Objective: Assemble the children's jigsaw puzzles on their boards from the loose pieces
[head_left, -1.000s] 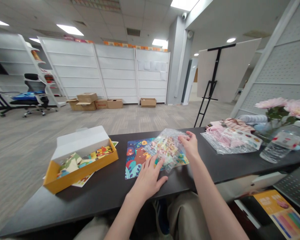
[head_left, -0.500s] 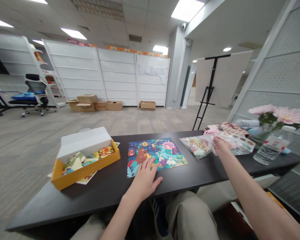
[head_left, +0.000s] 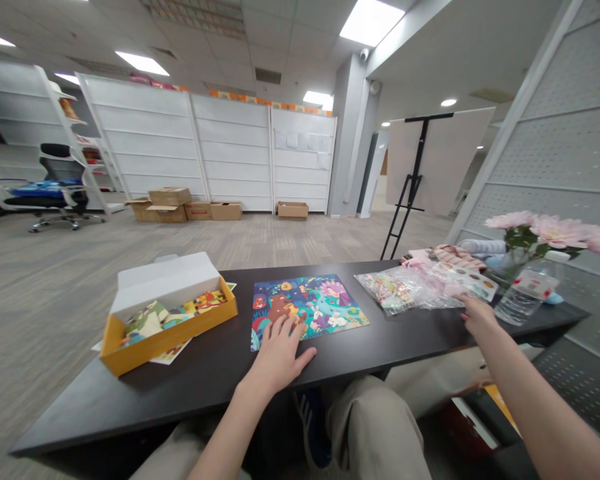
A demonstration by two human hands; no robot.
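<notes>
A colourful finished puzzle board [head_left: 307, 307] lies flat in the middle of the black table [head_left: 205, 380]. My left hand [head_left: 277, 353] rests open on its near left corner, fingers spread. My right hand [head_left: 477, 316] lies on the table to the right, fingers stretched toward clear plastic bags [head_left: 410, 288] of puzzle pieces, touching or just short of their near edge. It holds nothing that I can see. A yellow box [head_left: 165, 327] with its white lid open holds loose puzzle pieces at the left.
A water bottle [head_left: 523, 297] and a vase of pink flowers [head_left: 550, 233] stand at the table's right end. Folded cloths [head_left: 455, 255] lie behind the bags. An easel [head_left: 410, 187], cardboard boxes [head_left: 180, 203] and an office chair [head_left: 55, 187] stand on the floor beyond.
My right hand carried the clear bag of pieces off the puzzle board to the right, set it by the other bags and let go. My left hand stayed on the board.
</notes>
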